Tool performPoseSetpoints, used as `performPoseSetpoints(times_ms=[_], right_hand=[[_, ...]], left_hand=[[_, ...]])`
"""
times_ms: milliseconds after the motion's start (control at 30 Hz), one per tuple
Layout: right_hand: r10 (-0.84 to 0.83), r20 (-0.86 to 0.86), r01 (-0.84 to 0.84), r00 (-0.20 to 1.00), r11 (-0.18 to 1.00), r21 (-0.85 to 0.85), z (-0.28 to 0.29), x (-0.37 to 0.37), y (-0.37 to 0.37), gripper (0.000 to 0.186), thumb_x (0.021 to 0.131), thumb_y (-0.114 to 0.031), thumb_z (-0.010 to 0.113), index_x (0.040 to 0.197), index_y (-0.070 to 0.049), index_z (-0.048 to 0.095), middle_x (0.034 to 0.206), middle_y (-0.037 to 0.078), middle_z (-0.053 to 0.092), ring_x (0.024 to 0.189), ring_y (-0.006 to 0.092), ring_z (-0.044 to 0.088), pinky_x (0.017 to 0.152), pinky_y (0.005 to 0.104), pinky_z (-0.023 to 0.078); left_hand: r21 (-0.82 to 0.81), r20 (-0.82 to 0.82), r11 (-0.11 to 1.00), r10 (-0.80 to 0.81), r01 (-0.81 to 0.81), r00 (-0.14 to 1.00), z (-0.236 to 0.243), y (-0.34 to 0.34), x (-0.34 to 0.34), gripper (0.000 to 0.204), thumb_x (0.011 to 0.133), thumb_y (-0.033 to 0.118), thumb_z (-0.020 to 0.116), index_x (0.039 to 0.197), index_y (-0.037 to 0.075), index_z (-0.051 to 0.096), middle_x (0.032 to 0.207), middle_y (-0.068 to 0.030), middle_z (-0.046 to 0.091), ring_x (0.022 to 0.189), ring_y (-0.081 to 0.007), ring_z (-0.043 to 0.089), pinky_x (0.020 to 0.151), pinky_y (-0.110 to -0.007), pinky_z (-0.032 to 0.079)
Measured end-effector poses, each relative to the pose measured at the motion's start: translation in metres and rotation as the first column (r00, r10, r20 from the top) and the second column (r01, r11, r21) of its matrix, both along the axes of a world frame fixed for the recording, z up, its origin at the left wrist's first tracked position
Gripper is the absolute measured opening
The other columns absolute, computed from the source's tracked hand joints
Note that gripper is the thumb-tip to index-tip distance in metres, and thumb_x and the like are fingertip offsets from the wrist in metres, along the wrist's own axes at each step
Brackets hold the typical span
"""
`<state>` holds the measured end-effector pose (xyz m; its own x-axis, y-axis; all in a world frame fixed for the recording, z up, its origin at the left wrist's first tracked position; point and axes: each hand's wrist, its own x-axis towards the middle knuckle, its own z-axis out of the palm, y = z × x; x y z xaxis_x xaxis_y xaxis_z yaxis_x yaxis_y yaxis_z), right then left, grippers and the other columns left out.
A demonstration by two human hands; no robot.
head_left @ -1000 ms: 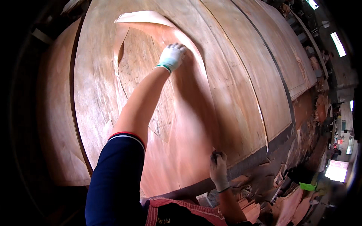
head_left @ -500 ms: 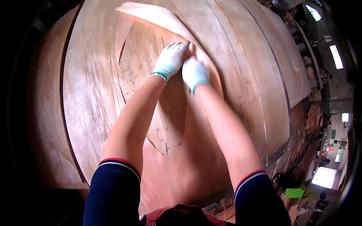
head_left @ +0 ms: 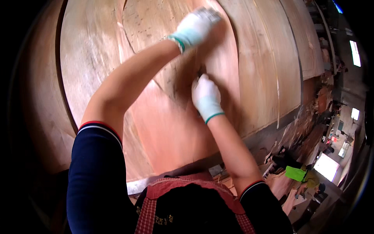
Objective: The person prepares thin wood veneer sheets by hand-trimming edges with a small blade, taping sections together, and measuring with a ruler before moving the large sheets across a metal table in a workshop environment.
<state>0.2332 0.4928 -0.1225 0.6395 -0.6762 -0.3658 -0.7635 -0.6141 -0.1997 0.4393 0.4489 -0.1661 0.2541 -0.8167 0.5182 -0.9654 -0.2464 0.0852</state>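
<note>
Thin wood veneer sheets (head_left: 265,58) lie spread in front of me, with a pinkish veneer piece (head_left: 175,136) on top. Over the far part of this piece is my left hand (head_left: 196,27), in a white glove with a green cuff. Motion smears its fingers, so I cannot tell how they are set. Nearer to me, my right hand (head_left: 206,93), gloved the same way, is closed near the veneer's surface. A small dark tip shows at its fingers; what it belongs to is hidden. A darker, speckled patch of veneer (head_left: 148,27) lies left of the hands.
A dark gap (head_left: 60,78) separates another veneer sheet (head_left: 41,97) at the left. The stack's near edge (head_left: 187,167) runs close to my red checked apron (head_left: 167,187). Beyond the right edge are scraps, a bright green object (head_left: 295,173) and a bright opening (head_left: 327,167).
My hands have moved apart: the left went farther away and to the right, the right came toward me. The view has shifted, and the pale folded flap at the far side is out of sight.
</note>
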Motion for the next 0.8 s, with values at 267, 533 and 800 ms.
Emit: performPoseSetpoints(times_ms=[267,533,800], right_hand=[[-0.026,0.020,0.024,0.999,0.995,0.096,-0.012,-0.086,0.090,0.031,0.096,-0.031,0.046,0.097,0.000,0.049,0.074,0.025,0.065,0.071,0.0412,0.066,0.063,0.0498,0.054],[-0.034,0.090,0.020,0.995,0.988,0.156,-0.003,-0.207,0.160,0.022,0.096,-0.025,0.049,0.095,-0.003,0.048,0.062,0.021,0.061,0.056,0.0388,0.062,0.052,0.0501,0.050],[0.031,0.018,-0.034,0.999,0.980,0.197,0.043,-0.368,0.106,0.040,0.095,-0.017,0.048,0.132,-0.001,0.045,0.109,0.029,0.060,0.100,0.0447,0.059,0.082,0.0434,0.050]], left_hand=[[0.103,-0.136,0.986,-0.115,0.130,0.984,-0.025,0.057,-0.040,0.042,0.097,0.025,0.045,0.137,0.013,0.047,0.142,-0.0068,0.046,0.132,-0.0254,0.041,0.113,-0.038,0.030],[0.151,-0.126,0.975,-0.147,0.166,0.981,-0.019,0.041,-0.047,0.043,0.098,0.026,0.043,0.138,0.013,0.044,0.144,-0.0064,0.044,0.133,-0.0241,0.040,0.114,-0.037,0.028],[0.224,-0.258,0.971,-0.026,0.086,0.966,-0.002,0.048,-0.045,0.043,0.093,0.021,0.047,0.135,0.008,0.047,0.140,-0.0118,0.047,0.131,-0.0273,0.042,0.113,-0.037,0.029]])
